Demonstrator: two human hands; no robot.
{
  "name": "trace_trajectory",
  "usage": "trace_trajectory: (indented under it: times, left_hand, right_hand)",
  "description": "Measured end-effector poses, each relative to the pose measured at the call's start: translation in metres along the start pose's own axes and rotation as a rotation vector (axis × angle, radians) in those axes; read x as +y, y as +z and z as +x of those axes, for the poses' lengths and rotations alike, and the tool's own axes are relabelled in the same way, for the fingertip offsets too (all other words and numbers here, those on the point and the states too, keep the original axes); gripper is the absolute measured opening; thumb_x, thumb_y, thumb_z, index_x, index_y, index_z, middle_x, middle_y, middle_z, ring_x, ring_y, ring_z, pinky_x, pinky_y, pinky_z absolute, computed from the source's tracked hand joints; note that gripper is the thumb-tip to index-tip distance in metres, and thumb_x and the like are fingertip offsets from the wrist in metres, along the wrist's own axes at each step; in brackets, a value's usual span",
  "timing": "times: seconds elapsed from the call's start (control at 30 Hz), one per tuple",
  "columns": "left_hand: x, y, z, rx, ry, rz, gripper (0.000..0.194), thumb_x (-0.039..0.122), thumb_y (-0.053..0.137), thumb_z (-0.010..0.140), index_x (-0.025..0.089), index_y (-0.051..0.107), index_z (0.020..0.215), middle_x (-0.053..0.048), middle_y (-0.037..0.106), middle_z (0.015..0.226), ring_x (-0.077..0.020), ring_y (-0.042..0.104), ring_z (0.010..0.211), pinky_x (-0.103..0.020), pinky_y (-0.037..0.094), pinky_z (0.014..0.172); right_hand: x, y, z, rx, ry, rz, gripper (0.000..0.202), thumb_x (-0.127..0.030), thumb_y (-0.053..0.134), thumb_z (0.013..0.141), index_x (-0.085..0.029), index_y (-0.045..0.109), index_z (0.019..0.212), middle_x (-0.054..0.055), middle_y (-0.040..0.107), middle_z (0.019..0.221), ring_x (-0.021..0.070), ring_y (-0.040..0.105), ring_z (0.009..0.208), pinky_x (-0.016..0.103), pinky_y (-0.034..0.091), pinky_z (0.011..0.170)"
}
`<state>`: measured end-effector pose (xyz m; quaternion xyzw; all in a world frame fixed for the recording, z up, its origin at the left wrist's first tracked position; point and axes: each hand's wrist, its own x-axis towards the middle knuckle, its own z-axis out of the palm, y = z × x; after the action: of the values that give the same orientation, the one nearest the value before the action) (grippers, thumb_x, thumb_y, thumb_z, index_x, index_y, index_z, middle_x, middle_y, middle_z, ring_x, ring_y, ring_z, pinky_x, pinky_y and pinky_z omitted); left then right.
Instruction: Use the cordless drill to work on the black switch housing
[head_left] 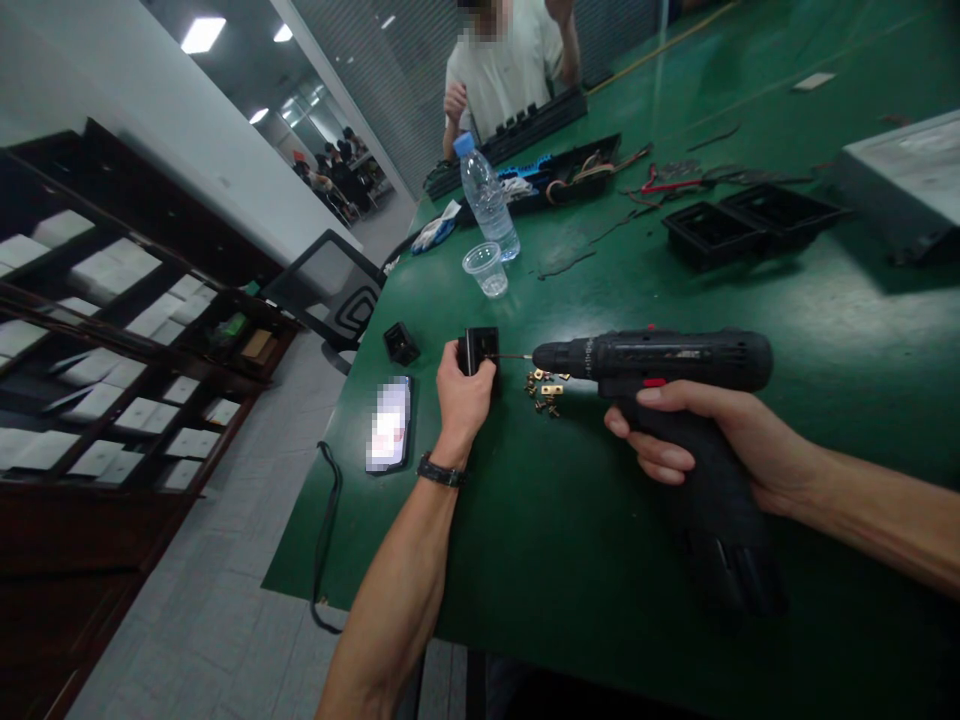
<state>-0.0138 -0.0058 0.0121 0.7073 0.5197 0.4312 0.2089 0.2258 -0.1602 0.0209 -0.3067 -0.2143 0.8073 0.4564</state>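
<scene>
My left hand grips a small black plastic box part and holds it upright on the green table. My right hand is wrapped around the handle of a black cordless drill. The drill lies level, and its thin bit touches the right face of the box part. A small heap of brass screws and clips lies on the table just under the bit.
A second black box part and a phone lie to the left. A plastic cup and water bottle stand behind. Black trays and cables sit far right. A person sits across the table.
</scene>
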Motion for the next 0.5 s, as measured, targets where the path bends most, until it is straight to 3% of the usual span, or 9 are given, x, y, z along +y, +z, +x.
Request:
trace_trajectory:
  times: [0.5]
  left_hand:
    - [-0.0016, 0.0009, 0.0016, 0.002, -0.017, -0.003, 0.019, 0.024, 0.065, 0.077, 0.018, 0.06, 0.094, 0.001, 0.059, 0.084, -0.0138, 0.053, 0.076, -0.024, 0.041, 0.071]
  right_hand:
    - [-0.0012, -0.0027, -0.0001, -0.015, 0.031, 0.119, 0.03, -0.037, 0.057, 0.09, -0.009, 0.069, 0.09, 0.0, 0.045, 0.051, 0.0132, 0.04, 0.051, 0.025, 0.034, 0.052]
